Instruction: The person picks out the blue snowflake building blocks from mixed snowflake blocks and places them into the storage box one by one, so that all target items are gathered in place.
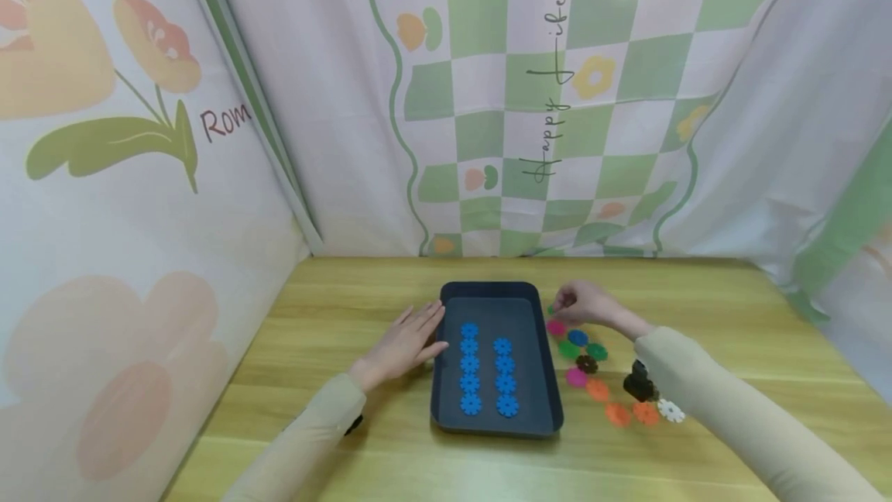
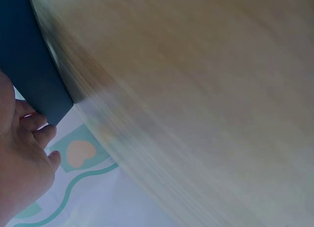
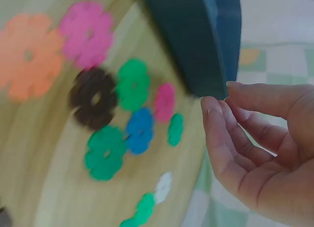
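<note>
A dark baking tray [image 1: 496, 428] holds two columns of blue flower-shaped discs [image 1: 470, 363], the left column longer than the right. My left hand [image 1: 411, 343] rests against the tray's left rim, its fingers reaching over the edge and the thumb spread apart. Past the tray's right rim, near the far corner, hovers my right hand [image 1: 584, 304]. Its fingers are bent, and in the right wrist view a gap shows between thumb and fingertips with nothing visible in it. Beneath it lie a small green disc [image 3: 175, 129] and a pink disc [image 3: 165, 102].
Right of the tray, more discs lie scattered: a blue one [image 1: 578, 338], a dark brown one [image 1: 588, 364], several orange ones [image 1: 617, 414] and a white one [image 1: 671, 410]. A patterned curtain [image 1: 481, 99] hangs behind the wooden table [image 1: 334, 293].
</note>
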Action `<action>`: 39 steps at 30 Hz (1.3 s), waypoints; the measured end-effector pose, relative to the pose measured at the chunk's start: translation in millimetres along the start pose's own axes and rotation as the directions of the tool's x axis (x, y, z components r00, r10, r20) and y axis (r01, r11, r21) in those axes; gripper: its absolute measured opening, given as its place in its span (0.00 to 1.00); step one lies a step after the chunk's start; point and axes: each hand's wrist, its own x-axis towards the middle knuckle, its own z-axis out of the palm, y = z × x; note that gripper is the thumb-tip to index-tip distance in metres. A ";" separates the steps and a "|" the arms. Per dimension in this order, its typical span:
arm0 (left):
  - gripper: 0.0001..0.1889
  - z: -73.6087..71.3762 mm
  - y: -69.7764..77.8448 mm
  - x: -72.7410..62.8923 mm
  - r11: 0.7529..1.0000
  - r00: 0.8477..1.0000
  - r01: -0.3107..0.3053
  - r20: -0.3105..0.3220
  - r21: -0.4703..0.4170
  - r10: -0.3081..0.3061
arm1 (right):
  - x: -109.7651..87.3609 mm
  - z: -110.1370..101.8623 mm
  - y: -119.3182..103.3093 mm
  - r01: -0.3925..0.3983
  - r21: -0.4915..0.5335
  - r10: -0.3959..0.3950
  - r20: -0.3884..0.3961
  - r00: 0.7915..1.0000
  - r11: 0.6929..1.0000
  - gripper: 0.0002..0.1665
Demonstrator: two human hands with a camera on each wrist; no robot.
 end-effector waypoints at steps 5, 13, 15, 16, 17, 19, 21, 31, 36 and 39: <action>0.38 0.1 -0.5 0.5 1.000 1.000 -0.001 0.004 0.014 0.001 | -7.5 -4.5 16.7 -0.042 -0.053 0.041 -0.016 0.999 0.998 0.09; 0.38 2.3 -1.8 1.2 1.000 1.000 -0.002 0.010 0.024 0.002 | -13.7 -4.9 35.6 -0.104 -0.143 0.098 -0.043 0.994 0.984 0.04; 0.38 2.7 -1.9 1.1 1.000 1.000 -0.006 0.001 0.016 0.006 | -14.6 -4.5 39.1 -0.113 -0.142 0.108 -0.039 0.993 0.983 0.04; 0.38 2.9 -2.0 1.1 1.000 1.000 -0.009 -0.003 0.014 0.009 | -15.1 -4.3 40.8 -0.115 -0.141 0.111 -0.037 0.993 0.983 0.06; 0.38 2.8 -1.9 1.2 1.000 1.000 -0.008 -0.003 0.013 0.008 | -15.5 -4.2 42.2 -0.117 -0.145 0.113 -0.038 0.993 0.982 0.08; 0.38 2.8 -1.7 1.2 1.000 1.000 -0.008 -0.009 0.008 0.009 | -15.7 -4.0 43.8 -0.130 -0.135 0.127 -0.032 0.991 0.982 0.10; 0.38 2.5 -1.4 1.2 1.000 1.000 -0.005 -0.006 0.008 0.005 | -15.5 -3.4 45.0 -0.136 -0.127 0.135 -0.021 0.991 0.983 0.12; 0.38 2.2 -0.6 0.2 1.000 1.000 0.004 0.003 0.016 -0.004 | -13.3 2.1 48.3 -0.145 -0.141 0.144 -0.021 0.989 0.979 0.15; 0.38 2.1 -1.3 0.7 1.000 1.000 0.000 0.002 0.016 0.000 | -14.3 1.9 48.1 -0.130 -0.123 0.130 -0.011 0.991 0.984 0.14; 0.38 2.3 -1.8 1.1 1.000 1.000 -0.002 0.002 0.024 0.002 | -14.9 2.0 47.9 -0.126 -0.106 0.125 -0.011 0.992 0.986 0.14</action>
